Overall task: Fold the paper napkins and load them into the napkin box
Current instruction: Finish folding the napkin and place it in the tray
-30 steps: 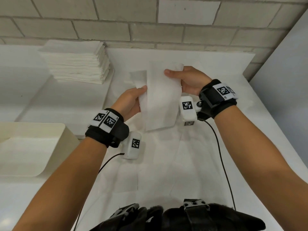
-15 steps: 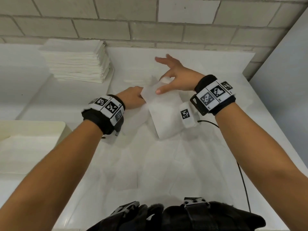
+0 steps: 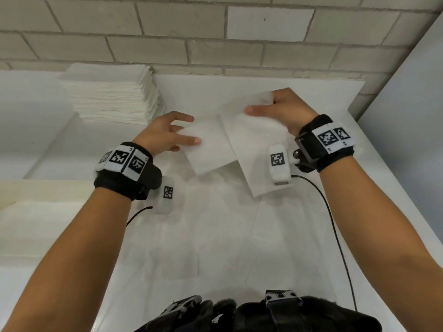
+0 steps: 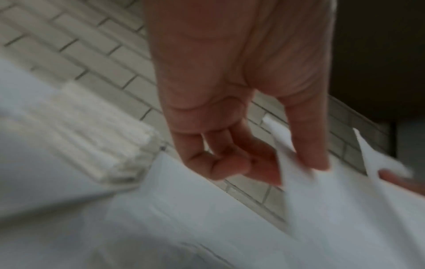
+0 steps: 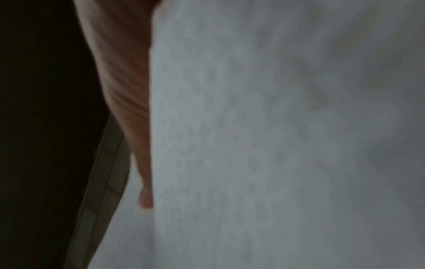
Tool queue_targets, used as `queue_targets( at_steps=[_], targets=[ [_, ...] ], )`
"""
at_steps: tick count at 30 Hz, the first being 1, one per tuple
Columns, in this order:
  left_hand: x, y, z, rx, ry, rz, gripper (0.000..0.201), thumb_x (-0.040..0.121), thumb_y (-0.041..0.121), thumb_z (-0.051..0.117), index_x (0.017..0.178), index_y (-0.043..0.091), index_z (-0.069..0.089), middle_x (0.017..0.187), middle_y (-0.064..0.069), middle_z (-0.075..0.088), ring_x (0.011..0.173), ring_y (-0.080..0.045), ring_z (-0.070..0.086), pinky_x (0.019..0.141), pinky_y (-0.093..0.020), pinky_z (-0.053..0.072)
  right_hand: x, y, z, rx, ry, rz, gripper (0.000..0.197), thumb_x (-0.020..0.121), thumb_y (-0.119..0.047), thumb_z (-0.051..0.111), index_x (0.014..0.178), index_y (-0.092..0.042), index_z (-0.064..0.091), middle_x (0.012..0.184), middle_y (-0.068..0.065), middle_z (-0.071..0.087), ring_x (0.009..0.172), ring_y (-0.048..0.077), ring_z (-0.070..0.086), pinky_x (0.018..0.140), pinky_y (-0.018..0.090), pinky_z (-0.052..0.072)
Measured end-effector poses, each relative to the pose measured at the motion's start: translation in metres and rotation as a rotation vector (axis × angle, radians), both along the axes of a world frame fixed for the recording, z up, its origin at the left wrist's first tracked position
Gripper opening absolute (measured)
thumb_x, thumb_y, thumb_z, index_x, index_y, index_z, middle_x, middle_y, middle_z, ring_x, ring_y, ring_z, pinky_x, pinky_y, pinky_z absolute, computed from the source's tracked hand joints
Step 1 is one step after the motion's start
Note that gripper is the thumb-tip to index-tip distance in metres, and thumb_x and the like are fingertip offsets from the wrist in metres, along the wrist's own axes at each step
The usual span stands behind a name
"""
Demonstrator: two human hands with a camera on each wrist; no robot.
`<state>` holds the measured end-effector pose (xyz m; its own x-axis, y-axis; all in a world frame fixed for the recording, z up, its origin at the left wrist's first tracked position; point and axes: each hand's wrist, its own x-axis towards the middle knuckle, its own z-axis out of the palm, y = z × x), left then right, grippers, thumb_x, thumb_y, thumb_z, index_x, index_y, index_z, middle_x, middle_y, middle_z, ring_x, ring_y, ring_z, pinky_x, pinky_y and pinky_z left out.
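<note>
A white paper napkin [image 3: 215, 149] hangs above the table between both hands, bent into two panels along a middle crease. My left hand [image 3: 184, 130] pinches the left panel's edge between thumb and fingers; the left wrist view shows that pinch [image 4: 296, 163] on the napkin [image 4: 345, 209]. My right hand [image 3: 263, 106] grips the top of the right panel, thumb in front. In the right wrist view the napkin [image 5: 276, 127] fills most of the picture beside the hand [image 5: 124, 72]. The cream napkin box [image 3: 48, 185] sits at the left edge with white napkins inside.
A tall stack of unfolded napkins [image 3: 112, 97] stands at the back left, also blurred in the left wrist view [image 4: 92, 145]. A white sheet [image 3: 215, 236] covers the table. A brick wall [image 3: 215, 32] runs behind, and a grey panel [image 3: 407, 116] closes the right side.
The napkin was held up narrow, then lowered to the table under the right hand's spread fingers. Now both hands hold it lifted and spread into two panels.
</note>
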<state>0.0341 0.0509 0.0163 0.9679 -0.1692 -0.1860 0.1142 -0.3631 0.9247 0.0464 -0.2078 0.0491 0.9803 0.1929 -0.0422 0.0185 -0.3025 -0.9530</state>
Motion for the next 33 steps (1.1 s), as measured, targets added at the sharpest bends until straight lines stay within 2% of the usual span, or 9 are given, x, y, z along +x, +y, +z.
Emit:
queue_targets(
  at_steps=[4, 7, 9, 13, 16, 19, 21, 27, 33],
  targets=[
    [-0.002, -0.01, -0.005, -0.313, 0.032, 0.093, 0.021, 0.082, 0.01, 0.068, 0.102, 0.017, 0.065, 0.096, 0.003, 0.072, 0.097, -0.019, 0.066, 0.083, -0.03, 0.054, -0.004, 0.001, -0.01, 0.223, 0.076, -0.033, 0.015, 0.083, -0.007, 0.067, 0.098, -0.006, 0.067, 0.088, -0.002, 0.074, 0.081, 0.01, 0.07, 0.071, 0.021, 0.055],
    [0.003, -0.019, 0.005, -0.144, -0.067, 0.067, 0.022, 0.084, 0.013, 0.067, 0.106, 0.007, 0.067, 0.102, -0.007, 0.07, 0.098, -0.025, 0.066, 0.085, -0.033, 0.054, -0.001, 0.005, -0.008, -0.266, -0.017, 0.153, 0.033, 0.079, -0.019, 0.073, 0.11, -0.008, 0.067, 0.136, -0.005, 0.051, 0.119, 0.006, 0.05, 0.101, 0.02, 0.037],
    [0.004, -0.025, 0.017, 0.068, -0.166, -0.061, 0.022, 0.085, 0.015, 0.066, 0.105, 0.004, 0.066, 0.1, -0.009, 0.069, 0.091, -0.023, 0.065, 0.085, -0.033, 0.051, 0.001, 0.012, -0.001, -0.422, -0.064, 0.285, 0.024, 0.078, -0.023, 0.074, 0.099, -0.012, 0.071, 0.146, -0.013, 0.037, 0.128, 0.002, 0.037, 0.103, 0.018, 0.027],
    [0.002, -0.039, 0.043, 0.309, -0.282, -0.289, 0.012, 0.088, 0.017, 0.063, 0.099, 0.015, 0.067, 0.083, 0.003, 0.063, 0.074, -0.011, 0.058, 0.071, -0.021, 0.047, 0.002, 0.031, 0.01, -0.353, -0.084, 0.329, 0.02, 0.075, -0.019, 0.076, 0.088, -0.005, 0.071, 0.102, 0.006, 0.065, 0.092, 0.013, 0.059, 0.083, 0.028, 0.045],
    [0.008, -0.032, 0.049, 0.053, -0.319, -0.057, 0.024, 0.086, 0.04, 0.06, 0.106, 0.027, 0.063, 0.101, 0.002, 0.068, 0.091, -0.014, 0.064, 0.08, -0.029, 0.052, 0.005, 0.032, 0.013, -0.158, -0.149, 0.2, 0.016, 0.077, -0.013, 0.075, 0.071, -0.001, 0.066, 0.069, 0.0, 0.064, 0.066, 0.012, 0.059, 0.067, 0.025, 0.046],
    [0.007, -0.024, 0.039, -0.394, -0.082, 0.156, 0.053, 0.085, 0.063, 0.047, 0.121, 0.024, 0.051, 0.101, 0.0, 0.066, 0.096, -0.02, 0.066, 0.079, -0.032, 0.055, 0.008, 0.027, 0.009, 0.131, -0.126, 0.033, 0.019, 0.077, -0.014, 0.075, 0.089, 0.0, 0.069, 0.093, 0.011, 0.071, 0.084, 0.024, 0.068, 0.079, 0.036, 0.055],
    [-0.001, -0.032, 0.024, -0.349, 0.047, -0.009, 0.071, 0.065, 0.077, 0.057, 0.115, 0.027, 0.054, 0.103, 0.001, 0.068, 0.099, -0.021, 0.068, 0.077, -0.032, 0.056, 0.01, 0.03, 0.003, 0.239, -0.097, -0.049, 0.022, 0.078, -0.013, 0.074, 0.094, 0.0, 0.067, 0.098, 0.015, 0.069, 0.088, 0.027, 0.067, 0.082, 0.038, 0.055],
    [-0.003, -0.069, 0.0, -0.469, 0.082, -0.037, 0.037, 0.091, 0.015, 0.058, 0.127, 0.006, 0.053, 0.122, -0.01, 0.063, 0.107, -0.022, 0.064, 0.09, -0.034, 0.053, 0.011, 0.05, -0.014, 0.278, -0.019, -0.12, 0.029, 0.079, -0.013, 0.073, 0.104, -0.001, 0.065, 0.105, 0.017, 0.069, 0.096, 0.03, 0.067, 0.086, 0.045, 0.054],
    [0.006, -0.051, -0.019, -0.468, 0.088, 0.175, 0.037, 0.084, 0.012, 0.069, 0.118, 0.005, 0.058, 0.112, -0.009, 0.068, 0.097, -0.022, 0.069, 0.084, -0.037, 0.056, 0.008, 0.005, -0.015, -0.113, 0.064, -0.044, 0.045, 0.085, -0.037, 0.065, 0.123, -0.022, 0.045, 0.106, 0.004, 0.06, 0.092, 0.016, 0.062, 0.076, 0.033, 0.056]
  ],
)
